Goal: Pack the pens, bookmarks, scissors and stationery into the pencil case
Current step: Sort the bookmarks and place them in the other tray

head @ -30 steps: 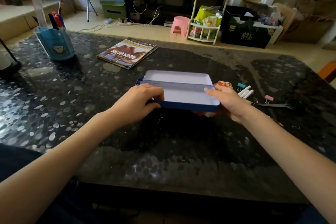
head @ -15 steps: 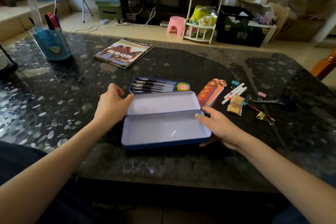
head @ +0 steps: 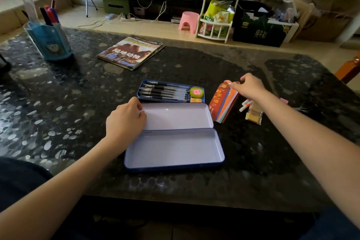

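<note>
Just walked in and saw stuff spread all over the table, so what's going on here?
A person is packing stationery into a tin pencil case, which lies open and bare on the dark table. The left hand steadies the case's lid at its left end. The right hand reaches to the top of a stack of bookmarks beside the case. Behind the case sits its inner tray, holding black pens and a roll of tape. White markers wait at the right.

Dark speckled table point(head: 58, 122): open pencil case point(head: 175, 150), bookmarks point(head: 224, 105), magazine point(head: 130, 52).
</note>
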